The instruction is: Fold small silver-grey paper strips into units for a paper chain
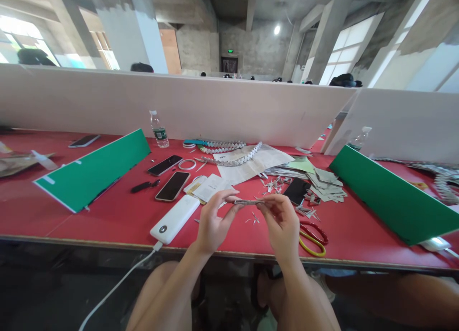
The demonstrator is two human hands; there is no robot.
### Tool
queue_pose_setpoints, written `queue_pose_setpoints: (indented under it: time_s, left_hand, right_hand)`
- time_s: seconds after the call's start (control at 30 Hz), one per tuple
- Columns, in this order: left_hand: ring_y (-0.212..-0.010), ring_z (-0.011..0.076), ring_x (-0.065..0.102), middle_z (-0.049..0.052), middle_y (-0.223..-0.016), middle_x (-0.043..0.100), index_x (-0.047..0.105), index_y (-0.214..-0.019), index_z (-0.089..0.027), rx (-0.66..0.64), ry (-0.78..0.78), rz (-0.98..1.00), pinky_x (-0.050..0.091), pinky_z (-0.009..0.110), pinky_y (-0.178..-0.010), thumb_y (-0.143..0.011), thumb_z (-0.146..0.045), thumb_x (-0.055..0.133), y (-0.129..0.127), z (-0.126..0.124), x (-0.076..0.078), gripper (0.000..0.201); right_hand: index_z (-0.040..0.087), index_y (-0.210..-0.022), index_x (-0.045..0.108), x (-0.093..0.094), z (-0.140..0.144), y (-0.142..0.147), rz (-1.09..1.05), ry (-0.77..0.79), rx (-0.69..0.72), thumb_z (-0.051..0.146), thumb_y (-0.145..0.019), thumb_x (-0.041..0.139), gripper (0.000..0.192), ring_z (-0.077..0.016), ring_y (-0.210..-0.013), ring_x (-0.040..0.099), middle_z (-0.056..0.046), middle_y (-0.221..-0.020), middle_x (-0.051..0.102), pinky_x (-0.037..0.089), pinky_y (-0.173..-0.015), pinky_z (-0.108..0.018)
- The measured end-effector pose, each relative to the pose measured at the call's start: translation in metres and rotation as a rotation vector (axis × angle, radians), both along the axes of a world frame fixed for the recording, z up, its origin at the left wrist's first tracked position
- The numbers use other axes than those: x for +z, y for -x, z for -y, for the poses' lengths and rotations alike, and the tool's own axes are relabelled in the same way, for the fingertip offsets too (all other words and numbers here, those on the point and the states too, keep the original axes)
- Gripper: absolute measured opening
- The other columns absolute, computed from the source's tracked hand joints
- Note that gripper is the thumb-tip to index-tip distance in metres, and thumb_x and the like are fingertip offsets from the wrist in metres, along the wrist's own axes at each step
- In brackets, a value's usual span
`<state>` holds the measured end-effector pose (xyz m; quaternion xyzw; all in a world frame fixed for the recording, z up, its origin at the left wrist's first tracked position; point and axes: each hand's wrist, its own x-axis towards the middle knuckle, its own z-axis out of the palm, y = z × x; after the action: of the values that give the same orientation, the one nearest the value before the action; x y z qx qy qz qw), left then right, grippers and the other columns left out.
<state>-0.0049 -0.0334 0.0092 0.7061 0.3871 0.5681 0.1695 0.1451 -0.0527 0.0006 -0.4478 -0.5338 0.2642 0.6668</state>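
A thin folded paper strip (248, 202) is stretched level between my hands, above the front of the red table (118, 226). My left hand (215, 218) pinches its left end between thumb and fingers. At the other end, my right hand (281, 221) grips it with thumb and curled fingers. Small paper scraps (254, 219) lie just below the strip. Close to my right hand are scissors (313, 239) with red and yellow handles, their blades hidden. Beyond the hands, a woven zigzag paper chain (236, 159) rests partly on a large paper sheet (256, 166).
A white power bank (175, 219) with a cable lies left, near phones (172, 186) and a tape roll (187, 164). Green dividers (96, 171) stand at both sides. Cut paper pieces (326, 183) are stacked right, by a dark phone (297, 191). A bottle (159, 130) stands behind.
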Motion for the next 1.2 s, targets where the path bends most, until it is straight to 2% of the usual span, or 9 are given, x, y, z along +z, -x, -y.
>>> queue_pose_setpoints:
  time_s: [0.3, 0.4, 0.5, 0.67, 0.9, 1.07, 1.2]
  left_hand:
    - [-0.076, 0.0117, 0.063, -0.005, -0.070, 0.060, 0.053, -0.103, -0.023, -0.065, 0.141, 0.110, 0.045, 0.024, -0.080, -0.077, -0.021, 0.064, -0.001, 0.003, 0.004, 0.027]
    - [-0.072, 0.0111, 0.063, -0.005, -0.067, 0.061, 0.056, -0.097, -0.023, -0.042, 0.154, 0.123, 0.046, 0.023, -0.078, -0.076, -0.021, 0.064, 0.001, 0.006, 0.007, 0.022]
    - [-0.074, 0.0125, 0.064, -0.003, -0.069, 0.065, 0.060, -0.097, -0.023, -0.023, 0.164, 0.125, 0.046, 0.024, -0.079, -0.077, -0.021, 0.063, 0.004, 0.007, 0.010, 0.020]
    - [-0.083, 0.0164, 0.065, 0.001, -0.078, 0.071, 0.054, -0.117, -0.022, -0.103, 0.246, 0.158, 0.047, 0.029, -0.084, -0.078, -0.025, 0.062, 0.010, 0.001, 0.009, 0.039]
    - [-0.080, 0.0159, 0.064, 0.000, -0.077, 0.067, 0.061, -0.103, -0.022, -0.040, 0.220, 0.167, 0.047, 0.027, -0.077, -0.080, -0.023, 0.059, 0.012, 0.002, 0.008, 0.023]
    - [-0.084, 0.0147, 0.063, 0.001, -0.082, 0.067, 0.053, -0.108, -0.021, -0.087, 0.279, 0.218, 0.046, 0.027, -0.081, -0.081, -0.023, 0.059, 0.009, -0.001, 0.006, 0.028]
    - [-0.092, 0.0166, 0.062, 0.004, -0.092, 0.067, 0.053, -0.106, -0.020, -0.085, 0.266, 0.277, 0.045, 0.030, -0.086, -0.080, -0.023, 0.059, 0.008, -0.003, 0.005, 0.027]
  right_hand:
    - [0.021, -0.089, 0.055, 0.009, -0.005, 0.000, -0.068, -0.009, 0.034, 0.020, -0.078, 0.062, 0.013, -0.0155, -0.083, 0.062, -0.001, -0.082, 0.062, 0.050, -0.075, -0.029]
    - [0.022, -0.087, 0.054, 0.011, -0.006, 0.001, -0.099, -0.002, 0.070, 0.020, -0.077, 0.064, 0.013, -0.0150, -0.081, 0.062, 0.000, -0.080, 0.062, 0.051, -0.074, -0.029]
    - [0.022, -0.086, 0.054, 0.011, -0.007, 0.003, -0.118, 0.006, 0.080, 0.019, -0.077, 0.064, 0.014, -0.0144, -0.079, 0.062, 0.001, -0.078, 0.062, 0.050, -0.073, -0.028]
    - [0.022, -0.086, 0.054, 0.007, -0.009, 0.006, -0.130, 0.030, 0.068, 0.019, -0.077, 0.063, 0.014, -0.0137, -0.076, 0.062, 0.002, -0.077, 0.061, 0.050, -0.071, -0.027]
    - [0.022, -0.085, 0.053, 0.001, -0.011, 0.012, -0.154, 0.063, 0.111, 0.021, -0.077, 0.063, 0.013, -0.0147, -0.075, 0.063, 0.001, -0.076, 0.063, 0.050, -0.070, -0.028]
    - [0.021, -0.085, 0.052, 0.001, -0.011, 0.014, -0.158, 0.075, 0.105, 0.023, -0.077, 0.062, 0.013, -0.0154, -0.075, 0.063, 0.001, -0.075, 0.062, 0.050, -0.070, -0.029]
    - [0.021, -0.086, 0.052, 0.003, -0.010, 0.014, -0.162, 0.085, 0.099, 0.024, -0.077, 0.062, 0.014, -0.0156, -0.076, 0.063, 0.000, -0.076, 0.062, 0.050, -0.071, -0.030]
